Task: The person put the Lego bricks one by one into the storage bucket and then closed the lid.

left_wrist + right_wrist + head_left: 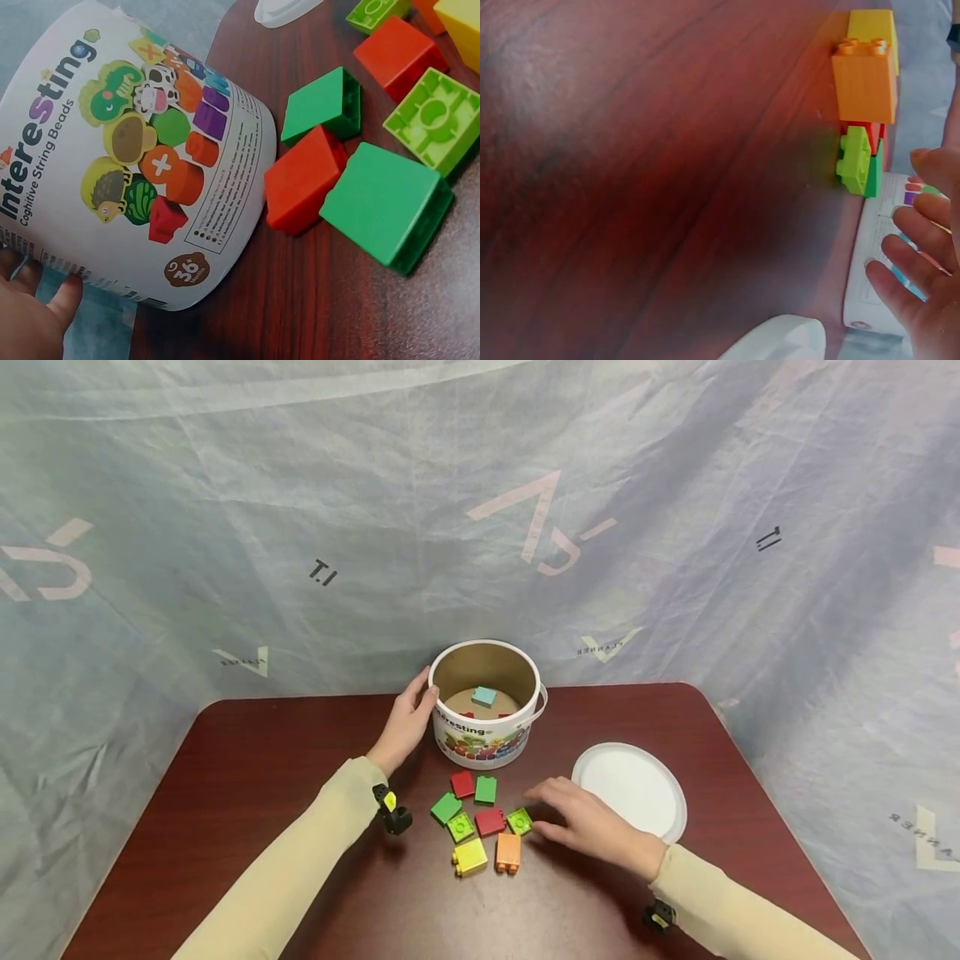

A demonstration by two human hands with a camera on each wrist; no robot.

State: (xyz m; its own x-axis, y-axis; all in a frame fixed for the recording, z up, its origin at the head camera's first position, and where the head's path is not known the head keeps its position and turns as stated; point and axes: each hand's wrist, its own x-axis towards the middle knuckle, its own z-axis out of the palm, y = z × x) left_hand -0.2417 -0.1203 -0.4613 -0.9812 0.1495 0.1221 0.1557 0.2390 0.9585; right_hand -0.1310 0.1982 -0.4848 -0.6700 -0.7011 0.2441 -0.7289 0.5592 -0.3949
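Note:
Against the left side of a white bucket (480, 739), my left hand (403, 722) rests with its fingers along the wall. The left wrist view shows its fingertips at the printed label. Inside the bucket lie a light blue block (483, 697) and parts of red blocks. My right hand (588, 822) hovers with fingers spread, nearest a lime green block (519, 822); it holds nothing. Around that block lie a dark red block (491, 822), an orange block (508, 852), a yellow block (470, 857), another lime block (461, 827), green blocks (486, 791) and a red block (462, 784).
A white round lid (630, 789) lies on the dark red wooden table (255, 777), partly behind the right hand. The bucket's handle (542, 706) hangs on its right side. A grey printed cloth (375, 527) hangs behind the table and along both sides.

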